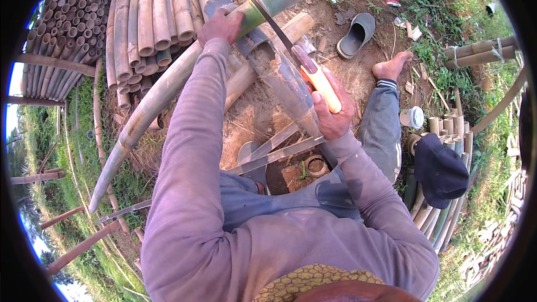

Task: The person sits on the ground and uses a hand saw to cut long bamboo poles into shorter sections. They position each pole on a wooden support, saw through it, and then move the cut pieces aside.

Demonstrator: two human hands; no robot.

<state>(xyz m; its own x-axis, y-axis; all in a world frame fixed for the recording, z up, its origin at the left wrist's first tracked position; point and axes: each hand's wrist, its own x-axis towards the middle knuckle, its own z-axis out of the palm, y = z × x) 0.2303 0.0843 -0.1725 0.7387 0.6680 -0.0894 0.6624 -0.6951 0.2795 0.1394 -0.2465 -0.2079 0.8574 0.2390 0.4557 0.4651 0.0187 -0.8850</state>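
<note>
A long bamboo pole [146,113] runs slantwise from the lower left to the top, greener toward its far end. My left hand [222,26] is closed around it near the green part. In my right hand [337,109] is the yellow-orange handle of a handsaw [278,33]. Its narrow dark blade lies across the pole just right of my left hand; the teeth are too small to make out. Beneath the pole, thick bamboo supports [291,86] cross each other on the ground.
Stacked bamboo poles [146,11] lie at the upper left. A dark clog [356,35] rests on the dirt near my bare foot [391,66]. At the right, a dark cap [440,170] sits on cut bamboo pieces beside a white cup [412,117]. A flat metal strip [277,155] crosses before my legs.
</note>
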